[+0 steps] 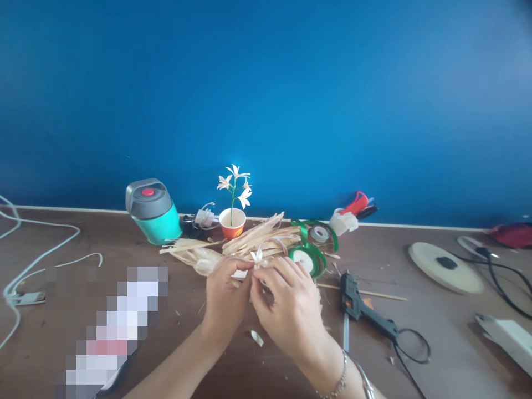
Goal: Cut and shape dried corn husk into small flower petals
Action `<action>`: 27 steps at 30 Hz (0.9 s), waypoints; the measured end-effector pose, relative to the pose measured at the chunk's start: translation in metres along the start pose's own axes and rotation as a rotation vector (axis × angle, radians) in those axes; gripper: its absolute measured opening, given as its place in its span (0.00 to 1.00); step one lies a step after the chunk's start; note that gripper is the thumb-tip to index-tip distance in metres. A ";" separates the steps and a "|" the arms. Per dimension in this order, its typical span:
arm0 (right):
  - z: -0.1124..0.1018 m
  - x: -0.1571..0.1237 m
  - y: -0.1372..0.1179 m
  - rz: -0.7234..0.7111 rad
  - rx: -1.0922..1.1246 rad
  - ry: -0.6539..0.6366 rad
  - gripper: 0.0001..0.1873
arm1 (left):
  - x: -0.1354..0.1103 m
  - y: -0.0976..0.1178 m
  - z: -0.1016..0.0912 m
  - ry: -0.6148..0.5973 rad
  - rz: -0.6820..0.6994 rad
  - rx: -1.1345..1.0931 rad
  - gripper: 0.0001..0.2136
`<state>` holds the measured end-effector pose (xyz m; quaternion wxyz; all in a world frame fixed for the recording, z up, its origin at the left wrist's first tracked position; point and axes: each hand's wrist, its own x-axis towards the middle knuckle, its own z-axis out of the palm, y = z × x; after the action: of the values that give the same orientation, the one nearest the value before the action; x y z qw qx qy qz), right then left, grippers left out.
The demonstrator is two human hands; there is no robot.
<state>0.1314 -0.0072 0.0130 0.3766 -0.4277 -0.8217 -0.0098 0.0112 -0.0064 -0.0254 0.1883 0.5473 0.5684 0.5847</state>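
Note:
My left hand (228, 291) and my right hand (286, 296) meet over the middle of the table, fingers pinched together. Between their fingertips is a small pale flower (257, 256), its petals pointing up; it looks made of dried husk. Just behind the hands lies a pile of dried corn husks (266, 235). A loose petal-shaped piece (257, 338) rests on the table below my fingers. Farther back, an orange paper cup (233, 226) holds a green stem with several similar pale flowers (235, 172).
Right of my hands lie a glue gun (368, 313), a thin wooden stick (384, 296) and green ribbon rolls (318, 260). A white cup with pens (344, 221) leans near the wall. At left are a turquoise flask (155, 219), a blurred-out object (120, 327) and white cables (50, 255).

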 end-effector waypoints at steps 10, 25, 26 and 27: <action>-0.012 0.007 0.005 0.344 0.382 0.052 0.05 | 0.003 -0.005 -0.002 -0.019 -0.173 -0.186 0.05; -0.012 0.019 0.022 0.844 1.106 -0.336 0.15 | 0.004 -0.005 -0.003 -0.114 -0.149 -0.315 0.04; -0.012 0.019 0.023 0.836 1.101 -0.340 0.14 | 0.004 -0.006 -0.003 -0.123 -0.153 -0.326 0.04; -0.012 0.019 0.025 0.832 1.100 -0.344 0.14 | 0.004 -0.006 -0.003 -0.132 -0.155 -0.336 0.04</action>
<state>0.1499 0.0179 0.0265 0.3751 -0.4493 -0.5240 0.6187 0.0052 -0.0025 -0.0279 0.3583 0.5000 0.4896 0.6180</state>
